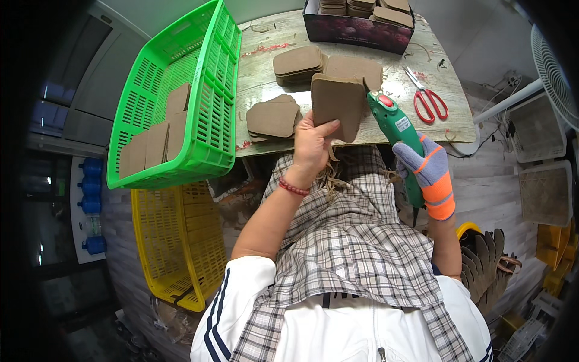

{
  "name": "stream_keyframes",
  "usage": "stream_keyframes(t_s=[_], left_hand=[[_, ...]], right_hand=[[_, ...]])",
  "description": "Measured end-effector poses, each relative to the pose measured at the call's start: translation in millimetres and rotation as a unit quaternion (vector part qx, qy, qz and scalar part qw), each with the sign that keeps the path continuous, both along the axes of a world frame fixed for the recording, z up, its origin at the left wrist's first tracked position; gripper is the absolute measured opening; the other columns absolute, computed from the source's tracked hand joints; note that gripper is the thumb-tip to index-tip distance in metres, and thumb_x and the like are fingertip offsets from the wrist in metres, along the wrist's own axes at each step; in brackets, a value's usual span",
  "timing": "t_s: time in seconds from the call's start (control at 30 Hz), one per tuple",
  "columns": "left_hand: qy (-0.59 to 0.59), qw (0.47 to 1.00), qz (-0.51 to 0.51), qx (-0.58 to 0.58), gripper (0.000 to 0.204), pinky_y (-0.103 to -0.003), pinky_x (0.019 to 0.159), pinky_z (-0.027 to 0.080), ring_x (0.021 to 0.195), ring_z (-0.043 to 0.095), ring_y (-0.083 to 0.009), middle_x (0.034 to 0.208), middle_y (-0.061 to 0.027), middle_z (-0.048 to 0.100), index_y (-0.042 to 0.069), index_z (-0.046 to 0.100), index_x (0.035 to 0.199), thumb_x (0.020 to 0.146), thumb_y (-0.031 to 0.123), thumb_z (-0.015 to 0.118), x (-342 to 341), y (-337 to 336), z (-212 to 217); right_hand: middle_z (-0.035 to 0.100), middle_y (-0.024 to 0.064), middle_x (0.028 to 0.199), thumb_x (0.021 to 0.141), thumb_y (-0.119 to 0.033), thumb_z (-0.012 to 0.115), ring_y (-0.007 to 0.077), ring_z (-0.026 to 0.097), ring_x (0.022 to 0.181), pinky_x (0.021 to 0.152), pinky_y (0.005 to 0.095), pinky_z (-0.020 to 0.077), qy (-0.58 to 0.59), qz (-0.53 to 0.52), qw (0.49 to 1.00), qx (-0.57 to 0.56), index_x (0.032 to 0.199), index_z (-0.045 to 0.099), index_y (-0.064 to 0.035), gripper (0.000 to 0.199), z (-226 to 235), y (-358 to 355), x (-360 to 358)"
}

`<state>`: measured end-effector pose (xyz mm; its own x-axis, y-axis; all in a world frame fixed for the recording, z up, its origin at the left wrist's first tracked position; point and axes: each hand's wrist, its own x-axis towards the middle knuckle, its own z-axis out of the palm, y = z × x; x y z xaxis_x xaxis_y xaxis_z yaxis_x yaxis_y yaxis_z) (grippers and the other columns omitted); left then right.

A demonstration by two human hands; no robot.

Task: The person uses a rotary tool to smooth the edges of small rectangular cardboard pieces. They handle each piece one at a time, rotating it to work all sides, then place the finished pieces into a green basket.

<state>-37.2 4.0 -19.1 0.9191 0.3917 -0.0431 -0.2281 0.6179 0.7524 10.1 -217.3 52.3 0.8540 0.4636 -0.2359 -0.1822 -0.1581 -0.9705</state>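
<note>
I've got the left hand [312, 146] up at the near edge of the table [259, 72], bare, with a red bead bracelet [293, 188] on the wrist, thumb and fingers pinched on the lower edge of a brown cardboard piece [338, 105] with rounded corners, held upright and facing me. The right hand [427, 164], in a grey and orange glove, is clenched around the handle of a green power cutter [398, 136], and the cutter's nose with its red button sits right at the top right edge of that cardboard piece. Just behind the held piece I see two stacks of the same brown pieces [298, 63], and a lower stack [272, 117] lies to the left of the left hand, touching nothing but the table. Red scissors [429, 99] lie on the right part of the table, well apart from the cutter. At the far edge a dark box [356, 30] holds more brown pieces. Off the left side of the table a green basket [211, 78] leans, with several brown pieces standing inside, and a yellow basket [175, 241] sits below it. A checked apron [350, 241] covers my lap, with thin brown trimmings lying on it near the table edge. A white fan [552, 66] shows at the far right.
</note>
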Motion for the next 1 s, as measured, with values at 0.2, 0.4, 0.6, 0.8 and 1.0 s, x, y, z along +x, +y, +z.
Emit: stream_keyframes(t_s=[0.2,0.4,0.6,0.8,1.0], left_hand=[[0.029,0.988,-0.056,0.144,0.033,-0.028,0.083,0.053,0.089,0.064,-0.014,0.101,-0.0085,0.067,-0.003,0.06,0.109,0.078,-0.014,0.058,-6,53,9],[0.094,0.952,-0.154,0.247,0.035,-0.025,0.081,0.049,0.086,0.061,-0.0109,0.1,-0.0064,0.067,-0.005,0.062,0.109,0.076,-0.013,0.058,-13,76,27],[0.132,0.94,-0.195,0.247,0.035,-0.024,0.079,0.049,0.085,0.06,-0.0099,0.097,-0.0042,0.066,-0.004,0.062,0.108,0.075,-0.013,0.059,-22,66,22],[0.162,0.91,-0.233,0.301,0.03,-0.023,0.08,0.048,0.088,0.058,-0.0083,0.096,-0.0023,0.064,-0.001,0.06,0.104,0.076,-0.01,0.06,-24,69,27],[0.113,0.919,-0.083,0.369,0.023,-0.021,0.071,0.047,0.077,0.055,-0.0057,0.084,0.0015,0.06,0.004,0.057,0.083,0.069,-0.012,0.066,-24,87,34]], right_hand=[[0.057,-0.0005,0.066,0.08,-0.019,0.071,0.0051,0.05,0.053,0.049,0.0206,0.0399,-0.014,0.075,0.996,-0.043,0.097,0.061,-0.0003,0.027,7,-15,-1],[0.058,-0.0012,0.069,0.078,-0.019,0.073,0.0038,0.05,0.057,0.052,0.02,0.0401,-0.037,0.107,0.991,-0.077,0.1,0.062,-0.0007,0.031,6,-13,-6],[0.059,-0.0017,0.07,0.077,-0.02,0.072,0.0038,0.05,0.059,0.054,0.0203,0.041,-0.02,0.102,0.991,-0.079,0.098,0.063,-0.0009,0.03,4,-5,-8],[0.058,-0.0018,0.069,0.078,-0.021,0.071,0.0039,0.05,0.057,0.052,0.0207,0.0408,-0.008,0.113,0.99,-0.081,0.096,0.063,-0.0011,0.028,4,-1,-5],[0.058,-0.0008,0.069,0.079,-0.021,0.07,0.0046,0.051,0.056,0.052,0.0208,0.0426,0.022,0.126,0.989,-0.073,0.096,0.062,-0.0006,0.028,-3,-3,-2]])
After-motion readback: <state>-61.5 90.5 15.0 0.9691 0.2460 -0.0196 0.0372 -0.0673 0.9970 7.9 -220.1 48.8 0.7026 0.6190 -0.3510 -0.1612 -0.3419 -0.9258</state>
